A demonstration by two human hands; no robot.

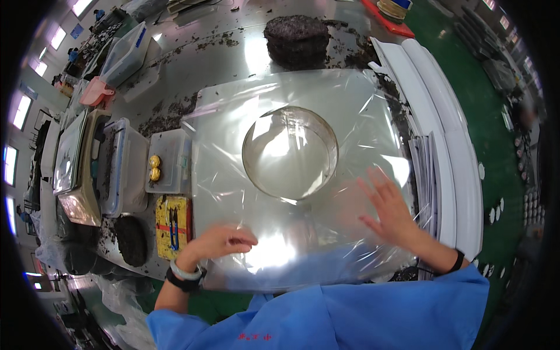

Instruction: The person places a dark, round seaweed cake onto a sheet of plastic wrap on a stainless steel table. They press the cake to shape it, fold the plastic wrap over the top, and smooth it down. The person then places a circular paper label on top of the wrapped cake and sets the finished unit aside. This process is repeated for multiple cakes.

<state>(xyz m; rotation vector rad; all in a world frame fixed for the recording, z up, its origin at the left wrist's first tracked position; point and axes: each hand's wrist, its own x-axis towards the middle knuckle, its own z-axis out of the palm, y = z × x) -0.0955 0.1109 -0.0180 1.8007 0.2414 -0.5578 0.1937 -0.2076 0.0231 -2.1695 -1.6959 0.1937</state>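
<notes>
A round metal hoop (326,135) lies in the middle of a pale board in front of me. Clear plastic film (223,170) spreads wrinkled and glossy across the board; whether it passes over or under the hoop, I cannot tell. My right hand (387,214) is over the film to the hoop's lower right, fingers spread and holding nothing. Near the board's front left, my left hand (225,240) is blurred, with its fingers curled inward. Whether it pinches any film is hidden. Neither hand touches the hoop.
Beyond the board sits a dark, crumbly round block (297,41). On the left are clear plastic boxes (133,170), two gold-wrapped balls (155,168), a yellow box (164,243) bearing a blue-handled tool (174,229), and a dark disc (131,240). White sheets (457,175) line the right edge.
</notes>
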